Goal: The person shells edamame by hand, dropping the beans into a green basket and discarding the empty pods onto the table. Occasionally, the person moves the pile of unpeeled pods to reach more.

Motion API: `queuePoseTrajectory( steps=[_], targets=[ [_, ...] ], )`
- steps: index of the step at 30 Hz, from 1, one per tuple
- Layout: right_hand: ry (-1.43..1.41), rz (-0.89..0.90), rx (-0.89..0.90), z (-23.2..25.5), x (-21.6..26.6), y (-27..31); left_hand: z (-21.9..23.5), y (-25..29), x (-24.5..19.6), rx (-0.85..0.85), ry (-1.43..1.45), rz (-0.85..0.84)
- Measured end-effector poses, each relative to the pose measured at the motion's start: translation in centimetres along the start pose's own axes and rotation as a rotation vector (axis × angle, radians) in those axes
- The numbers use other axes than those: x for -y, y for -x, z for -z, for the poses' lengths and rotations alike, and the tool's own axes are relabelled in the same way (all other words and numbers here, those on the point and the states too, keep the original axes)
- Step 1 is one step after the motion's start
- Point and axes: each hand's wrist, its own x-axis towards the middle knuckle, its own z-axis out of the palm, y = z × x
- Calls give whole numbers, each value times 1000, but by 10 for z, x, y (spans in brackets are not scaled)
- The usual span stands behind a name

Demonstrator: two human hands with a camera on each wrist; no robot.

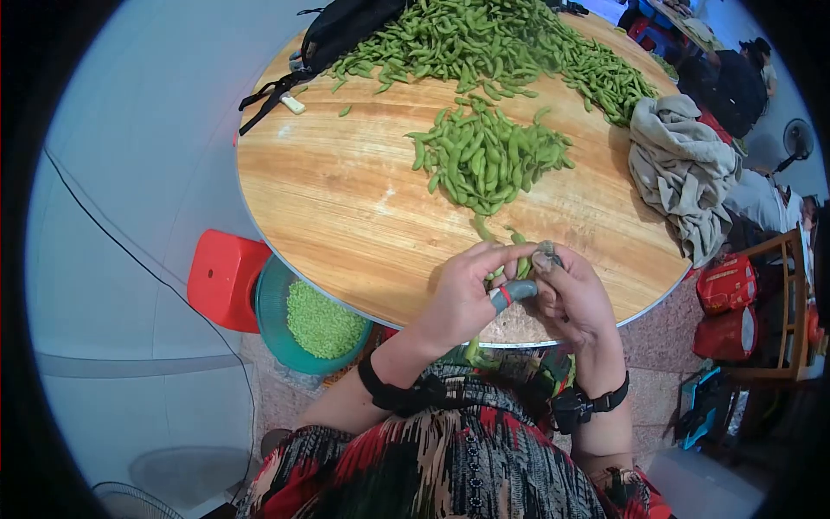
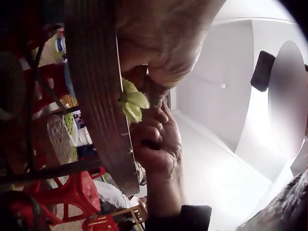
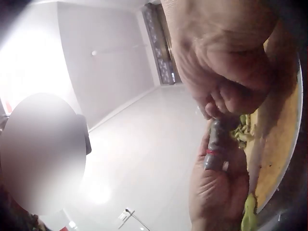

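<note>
Both hands meet over the near edge of the round wooden table (image 1: pixel 346 225). The left hand (image 1: pixel 467 298), a grey wrap with a red band on one finger (image 1: pixel 517 292), has its fingers curled round green pods (image 1: pixel 521 266). Against it, the right hand (image 1: pixel 575 294) has curled fingers and a grey covering on the thumb; whether it pinches a pod is hidden. Pods (image 2: pixel 133 101) stick out by the table edge in the left wrist view. In the right wrist view the wrapped finger (image 3: pixel 216 144) touches the right fingertips. A small pod pile (image 1: pixel 488 160) lies beyond the hands.
A large pod heap (image 1: pixel 484 39) covers the far side, with a black bag (image 1: pixel 346 35) at its left and a grey cloth (image 1: pixel 679 164) at the right edge. Below left are a teal basket (image 1: pixel 270 324) of shelled beans (image 1: pixel 324 320) and a red stool (image 1: pixel 220 277).
</note>
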Motion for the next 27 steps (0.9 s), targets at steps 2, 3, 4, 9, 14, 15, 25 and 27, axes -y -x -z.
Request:
queuePoseTrajectory(
  steps=[2, 3, 4, 9, 14, 15, 25, 27],
  targets=[
    [0, 25, 11, 0, -6, 2, -2, 0, 8, -5, -52, -23],
    [63, 69, -46, 0, -10, 3, -4, -1, 14, -83, -8, -43],
    [129, 111, -102, -2, -12, 4, -5, -2, 19, -162, 37, -62],
    [448, 421, -240, -14, -23, 0, 5, 1, 16, -104, 961, 366],
    [604, 270, -200, -22, -19, 6, 0, 0, 13, -148, 920, 365],
    [640, 308, -194, -23, -19, 6, -3, 0, 8, -203, 885, 359],
    [243, 164, -117, -12, -17, 18, -1, 0, 12, -231, 664, 241],
    [311, 177, -147, -14, -14, 23, 0, 0, 8, -206, 657, 254]
  ],
)
